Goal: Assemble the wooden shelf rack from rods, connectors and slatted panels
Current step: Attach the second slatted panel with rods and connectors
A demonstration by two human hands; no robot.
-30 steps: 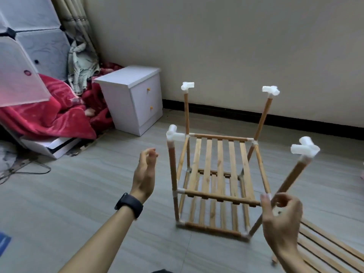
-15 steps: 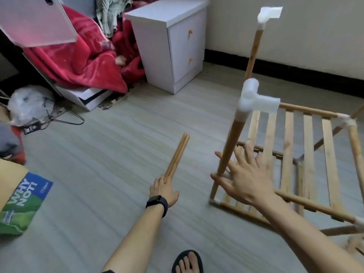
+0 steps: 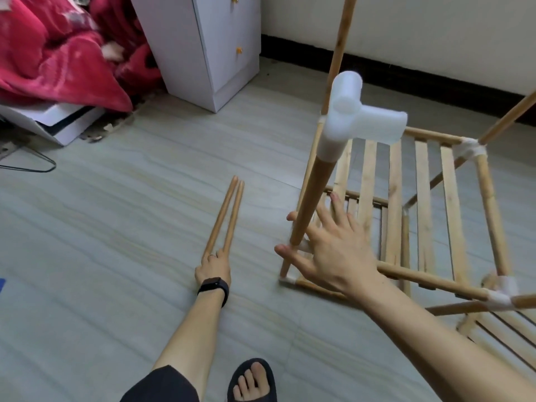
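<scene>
The half-built wooden rack (image 3: pixel 423 181) stands on the floor at the right, with slatted panels between its rods. Its near-left post (image 3: pixel 311 198) carries a white three-way connector (image 3: pixel 359 117). My right hand (image 3: pixel 333 248) is spread open low at that post, which passes between thumb and fingers. Two loose wooden rods (image 3: pixel 226 216) lie side by side on the floor to the left. My left hand (image 3: pixel 213 268), with a black watch on the wrist, grips their near ends.
A white bedside cabinet (image 3: pixel 208 47) stands at the back, with a red blanket (image 3: pixel 58 62) heaped to its left. Another slatted panel (image 3: pixel 507 338) lies on the floor at the lower right. My sandalled foot (image 3: pixel 252 381) is at the bottom edge.
My view dropped and moved closer to the floor. My left hand went down to the two rods. My right hand moved from the right post to the near-left post.
</scene>
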